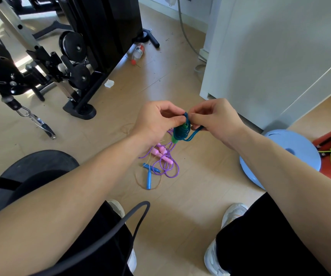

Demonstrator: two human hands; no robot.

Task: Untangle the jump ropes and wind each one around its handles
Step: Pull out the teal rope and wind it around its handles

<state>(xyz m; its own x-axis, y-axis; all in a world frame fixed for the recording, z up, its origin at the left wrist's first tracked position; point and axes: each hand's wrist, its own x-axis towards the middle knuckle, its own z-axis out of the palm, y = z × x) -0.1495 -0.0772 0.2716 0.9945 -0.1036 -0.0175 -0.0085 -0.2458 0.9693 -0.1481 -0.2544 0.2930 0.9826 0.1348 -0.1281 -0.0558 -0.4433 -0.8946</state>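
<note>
My left hand [156, 120] grips the green handles [182, 130] of a jump rope, with its teal cord wound around them in several turns. My right hand [212, 118] pinches the teal cord [195, 134] at the top of the bundle, and a short loop hangs below it. On the floor beneath lie a purple rope [169, 166] with pink handles [161, 152] and a thin yellow rope [156, 183] with blue handles [148, 176], their cords overlapping.
A black gym machine [85, 56] with pulleys stands at the left, a black weight plate [27, 176] by my left knee. A white cabinet [270, 56] rises at the right, with a pale blue dome [292, 156] and a plastic bottle [138, 51] on the wooden floor.
</note>
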